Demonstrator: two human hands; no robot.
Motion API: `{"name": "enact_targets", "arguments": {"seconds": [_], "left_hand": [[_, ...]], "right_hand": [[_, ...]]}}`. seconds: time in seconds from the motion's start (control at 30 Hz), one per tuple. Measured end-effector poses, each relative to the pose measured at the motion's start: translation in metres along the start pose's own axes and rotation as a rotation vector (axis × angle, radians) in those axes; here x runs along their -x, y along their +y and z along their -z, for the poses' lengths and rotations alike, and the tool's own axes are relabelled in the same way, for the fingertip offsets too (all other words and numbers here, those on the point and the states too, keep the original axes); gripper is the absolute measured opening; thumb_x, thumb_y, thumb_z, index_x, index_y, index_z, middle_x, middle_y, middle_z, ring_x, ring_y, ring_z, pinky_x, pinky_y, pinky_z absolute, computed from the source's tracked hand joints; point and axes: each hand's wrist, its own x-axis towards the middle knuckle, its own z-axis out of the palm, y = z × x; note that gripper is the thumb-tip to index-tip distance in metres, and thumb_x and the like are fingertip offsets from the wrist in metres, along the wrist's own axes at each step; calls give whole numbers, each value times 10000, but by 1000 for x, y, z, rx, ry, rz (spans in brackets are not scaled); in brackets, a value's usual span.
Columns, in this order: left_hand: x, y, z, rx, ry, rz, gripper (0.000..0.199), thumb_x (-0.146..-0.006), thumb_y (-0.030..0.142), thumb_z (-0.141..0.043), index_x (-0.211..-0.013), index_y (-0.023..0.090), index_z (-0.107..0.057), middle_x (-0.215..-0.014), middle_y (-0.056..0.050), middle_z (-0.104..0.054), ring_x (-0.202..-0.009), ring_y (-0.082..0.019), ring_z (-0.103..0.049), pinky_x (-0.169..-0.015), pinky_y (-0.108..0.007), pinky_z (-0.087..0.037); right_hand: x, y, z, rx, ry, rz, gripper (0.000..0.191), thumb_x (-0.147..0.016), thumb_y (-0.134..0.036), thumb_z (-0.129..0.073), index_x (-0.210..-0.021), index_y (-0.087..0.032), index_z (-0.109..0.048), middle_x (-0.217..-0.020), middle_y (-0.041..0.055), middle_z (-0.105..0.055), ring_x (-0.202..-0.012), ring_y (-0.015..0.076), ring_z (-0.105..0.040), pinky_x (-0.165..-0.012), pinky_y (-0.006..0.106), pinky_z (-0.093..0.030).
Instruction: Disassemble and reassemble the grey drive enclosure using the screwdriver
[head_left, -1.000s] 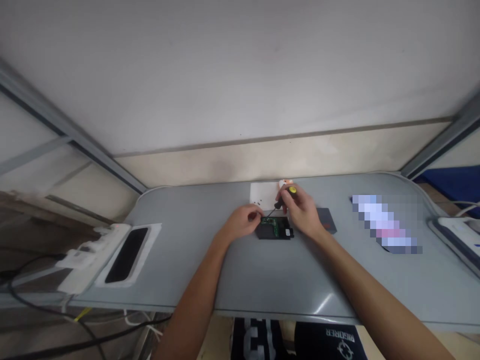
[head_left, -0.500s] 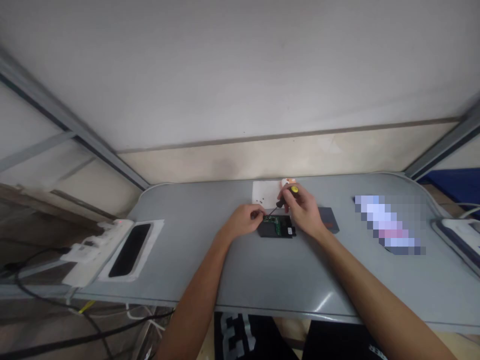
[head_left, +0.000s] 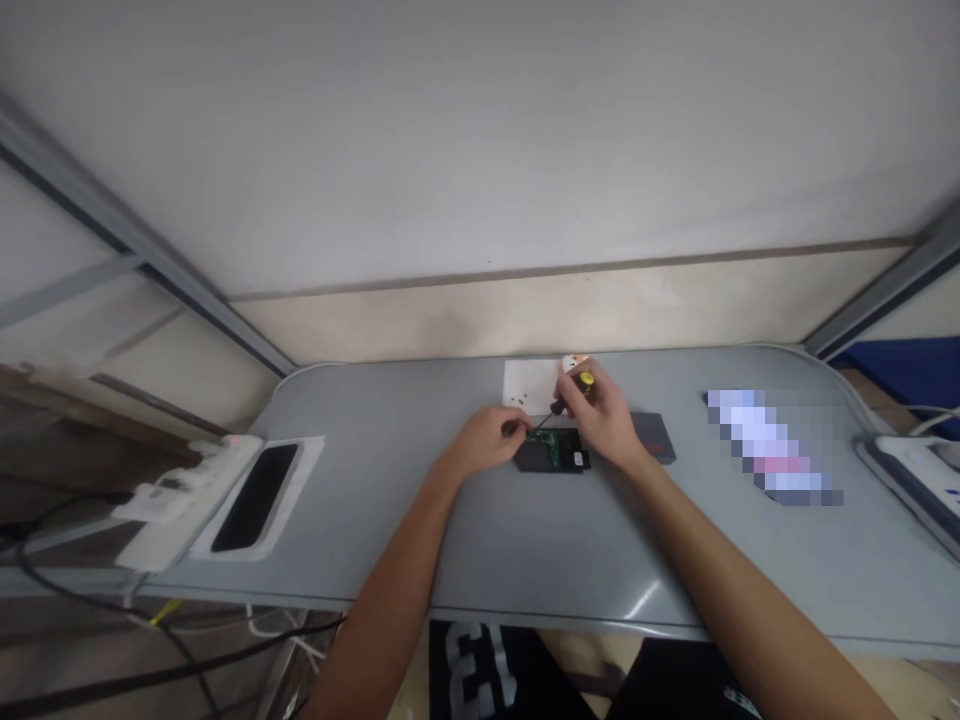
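Observation:
My right hand (head_left: 604,415) grips a screwdriver (head_left: 584,381) with a yellow-capped dark handle. Its thin shaft slants down and left to the upper left part of a green circuit board (head_left: 553,447). That board sits in an open black device housing (head_left: 534,461) lying on the grey table. At the housing's upper left corner is my left hand (head_left: 491,438), its fingers pinched close to the screwdriver tip; whether they hold a small part is hidden. Behind the housing lies a white paper (head_left: 529,380) with several tiny dark screws on it.
A dark flat panel (head_left: 656,438) lies right of the housing, partly behind my right hand. An orange-and-white object (head_left: 574,361) stands at the back. Leftward are a black phone (head_left: 255,498) and a white power strip (head_left: 187,505). A blurred-out screen (head_left: 769,445) lies on the right.
The view has shifted very slightly. Both hands keep their places at the board, and the screwdriver still rests at the same spot.

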Motion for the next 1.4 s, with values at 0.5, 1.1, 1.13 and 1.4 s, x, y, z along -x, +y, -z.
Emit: {"name": "enact_targets", "arguments": {"seconds": [0.5, 1.1, 1.13, 1.4], "left_hand": [[0, -4, -3, -48, 24, -49, 256, -896, 131, -551, -971, 208, -783, -918, -28, -782, -780, -171, -671, -748, -265, -489], [-1, -7, -4, -24, 44, -52, 256, -888, 119, -552, -954, 200, -786, -929, -29, -789, -786, -163, -682, -750, -253, -496], [-1, -7, -5, -25, 46, -48, 258, -887, 119, -552, -957, 199, -787, -933, -30, -790, -787, -164, -682, -751, -254, -497], [0, -4, -4, -47, 39, -54, 254, -894, 122, -549, -965, 196, -781, -910, -28, -779, -764, -158, -665, -728, -252, -487]], "right_hand": [[-25, 3, -29, -523, -125, -73, 448, -989, -683, -419, -1023, -261, -565, -666, -37, -446, -529, 139, -442, -521, 295, -419], [-18, 5, -28, -602, -6, -89, 459, -853, -582, -758, -814, -243, -452, -843, -20, -569, -639, 103, -522, -559, 255, -385], [-18, 5, -28, -613, -5, -99, 478, -849, -585, -762, -814, -249, -424, -778, -40, -536, -577, 92, -466, -528, 248, -351], [-20, -2, -36, -686, -23, -144, 489, -936, -735, -511, -927, -252, -593, -662, -31, -402, -533, 123, -326, -490, 285, -288]]}}
